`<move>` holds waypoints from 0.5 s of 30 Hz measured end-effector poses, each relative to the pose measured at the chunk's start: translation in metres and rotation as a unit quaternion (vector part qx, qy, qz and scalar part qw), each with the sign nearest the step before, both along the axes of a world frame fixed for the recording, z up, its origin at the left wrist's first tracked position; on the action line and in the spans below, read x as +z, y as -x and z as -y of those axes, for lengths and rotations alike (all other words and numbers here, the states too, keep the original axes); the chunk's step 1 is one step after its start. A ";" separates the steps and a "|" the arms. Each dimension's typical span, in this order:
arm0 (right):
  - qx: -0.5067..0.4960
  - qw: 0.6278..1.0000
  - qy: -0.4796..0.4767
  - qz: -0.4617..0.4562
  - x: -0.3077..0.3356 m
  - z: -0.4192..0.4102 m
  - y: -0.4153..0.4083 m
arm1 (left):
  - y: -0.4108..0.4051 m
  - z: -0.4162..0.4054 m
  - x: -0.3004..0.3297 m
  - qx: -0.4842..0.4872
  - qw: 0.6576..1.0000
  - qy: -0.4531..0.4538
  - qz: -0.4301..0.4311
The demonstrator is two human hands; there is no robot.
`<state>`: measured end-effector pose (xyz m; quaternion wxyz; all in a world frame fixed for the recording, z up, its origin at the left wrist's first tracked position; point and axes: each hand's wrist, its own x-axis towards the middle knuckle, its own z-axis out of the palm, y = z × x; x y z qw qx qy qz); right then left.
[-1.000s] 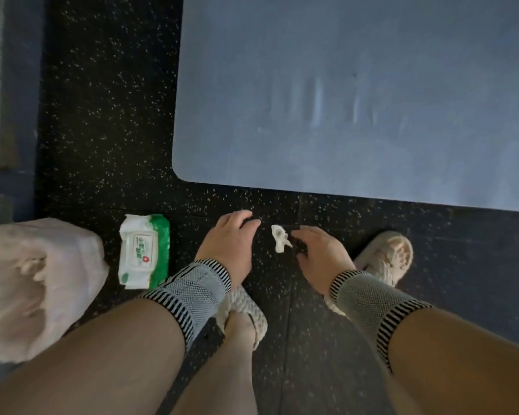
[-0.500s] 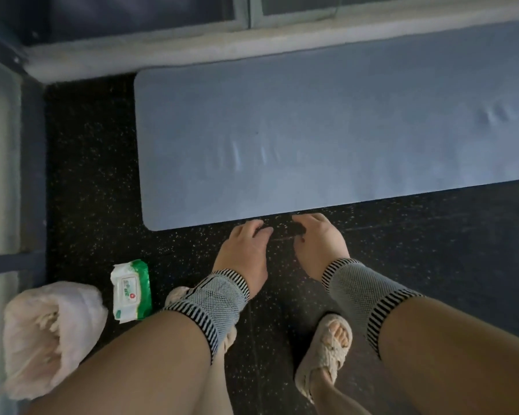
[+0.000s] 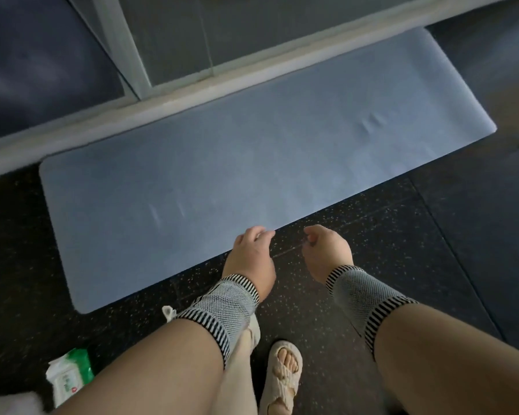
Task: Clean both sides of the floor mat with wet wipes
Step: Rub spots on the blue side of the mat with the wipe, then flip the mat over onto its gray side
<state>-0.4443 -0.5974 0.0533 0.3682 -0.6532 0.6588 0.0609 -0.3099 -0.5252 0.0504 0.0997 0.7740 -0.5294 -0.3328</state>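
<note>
The light blue floor mat (image 3: pixel 252 175) lies flat on the dark speckled floor, along a pale sill. My left hand (image 3: pixel 252 254) hangs over the mat's near edge, fingers loosely curled, holding nothing. My right hand (image 3: pixel 327 254) hangs beside it over the bare floor, fingers also loosely curled and empty. Both wrists wear striped grey bands. A green and white pack of wet wipes (image 3: pixel 69 375) lies on the floor at the lower left. A small crumpled white scrap (image 3: pixel 168 313) lies on the floor next to my left wrist.
A window frame and its pale sill (image 3: pixel 168 94) run behind the mat. A white bag (image 3: pixel 9 404) shows at the bottom left corner. My foot in a cream sandal (image 3: pixel 282 375) stands on the floor below my hands.
The view has risen and pulled back, so the whole mat shows. Both hands have lifted off the floor and drifted toward the mat's edge. The white scrap stays on the floor.
</note>
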 end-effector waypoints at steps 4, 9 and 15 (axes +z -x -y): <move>-0.034 0.999 -0.008 -0.013 -0.007 0.051 0.000 | -0.002 0.063 -0.010 0.008 1.000 -0.008 -0.027; -0.139 0.989 -0.035 0.033 -0.033 0.120 -0.017 | -0.017 0.129 -0.030 0.056 0.996 -0.036 -0.056; -0.299 0.945 -0.065 0.118 -0.089 0.164 -0.002 | -0.009 0.172 -0.071 0.136 0.982 -0.107 -0.081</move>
